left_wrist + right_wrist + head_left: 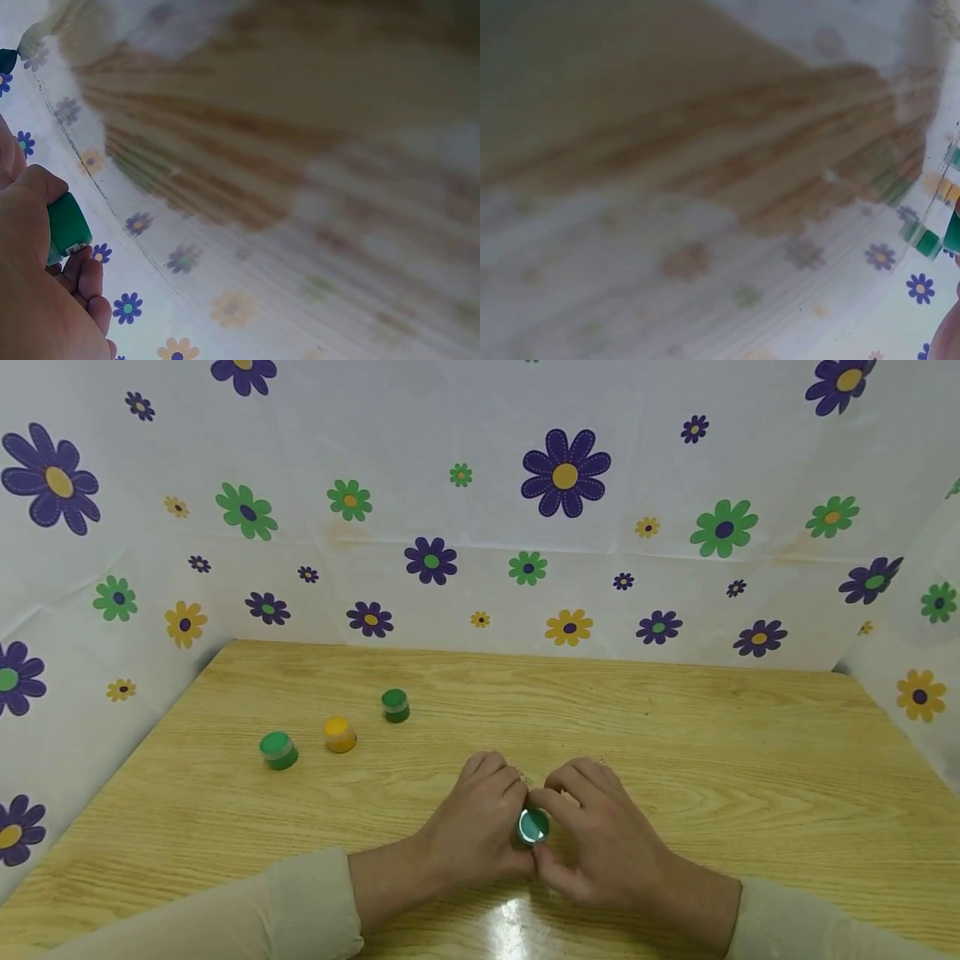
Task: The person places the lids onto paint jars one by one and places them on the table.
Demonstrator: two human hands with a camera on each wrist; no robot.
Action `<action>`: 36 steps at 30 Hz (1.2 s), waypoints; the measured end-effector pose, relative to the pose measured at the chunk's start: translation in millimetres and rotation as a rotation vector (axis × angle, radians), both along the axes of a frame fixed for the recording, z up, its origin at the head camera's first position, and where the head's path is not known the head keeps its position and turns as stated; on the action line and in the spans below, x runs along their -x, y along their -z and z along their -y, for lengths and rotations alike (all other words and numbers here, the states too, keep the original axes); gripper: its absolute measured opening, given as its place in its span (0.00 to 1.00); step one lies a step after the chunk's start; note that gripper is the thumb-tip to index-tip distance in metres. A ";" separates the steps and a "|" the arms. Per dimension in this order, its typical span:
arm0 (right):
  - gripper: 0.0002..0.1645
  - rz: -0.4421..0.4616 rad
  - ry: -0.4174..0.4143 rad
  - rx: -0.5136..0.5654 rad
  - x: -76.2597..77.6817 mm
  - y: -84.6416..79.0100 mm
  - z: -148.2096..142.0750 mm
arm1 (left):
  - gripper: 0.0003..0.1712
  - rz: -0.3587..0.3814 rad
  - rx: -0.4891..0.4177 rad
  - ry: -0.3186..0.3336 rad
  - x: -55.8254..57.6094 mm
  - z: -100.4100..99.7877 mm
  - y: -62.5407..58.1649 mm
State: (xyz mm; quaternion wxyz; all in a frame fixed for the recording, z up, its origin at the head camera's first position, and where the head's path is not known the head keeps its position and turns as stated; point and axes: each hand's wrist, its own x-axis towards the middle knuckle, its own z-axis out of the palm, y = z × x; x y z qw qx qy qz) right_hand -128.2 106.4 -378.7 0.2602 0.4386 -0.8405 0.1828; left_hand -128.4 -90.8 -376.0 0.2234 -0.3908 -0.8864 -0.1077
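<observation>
Between both hands, near the front middle of the table, is a small green paint jar (533, 827) with a shiny top facing up. The left hand (480, 818) grips it from the left side. Thumb and forefinger of the right hand (611, 835) pinch it at the right. In the left wrist view the green jar (69, 225) shows between the left hand's thumb and curled fingers. Only a sliver of the jar (952, 232) appears at the right wrist view's edge, beside part of the right hand (949, 330).
Three more small jars stand on the wooden table (720, 760), left of the hands: a green jar (279, 750), a yellow jar (340, 735) and a darker green jar (395, 705). A flower-printed cloth (480, 518) hangs behind and at both sides.
</observation>
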 end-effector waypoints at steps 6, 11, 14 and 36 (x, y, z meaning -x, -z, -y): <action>0.18 -0.046 -0.011 0.001 0.4 1.2 2.0 | 0.25 -0.015 -0.004 0.001 0.4 0.2 0.7; 0.18 -0.063 -0.003 -0.026 -0.2 1.3 1.9 | 0.26 -0.013 0.005 -0.004 0.1 0.3 0.5; 0.19 -0.065 -0.004 -0.045 -0.4 1.1 1.7 | 0.25 -0.016 0.010 -0.002 0.0 0.3 0.4; 0.16 -0.026 0.004 -0.044 -0.6 2.2 1.8 | 0.22 -0.009 0.017 -0.012 0.1 -0.9 0.5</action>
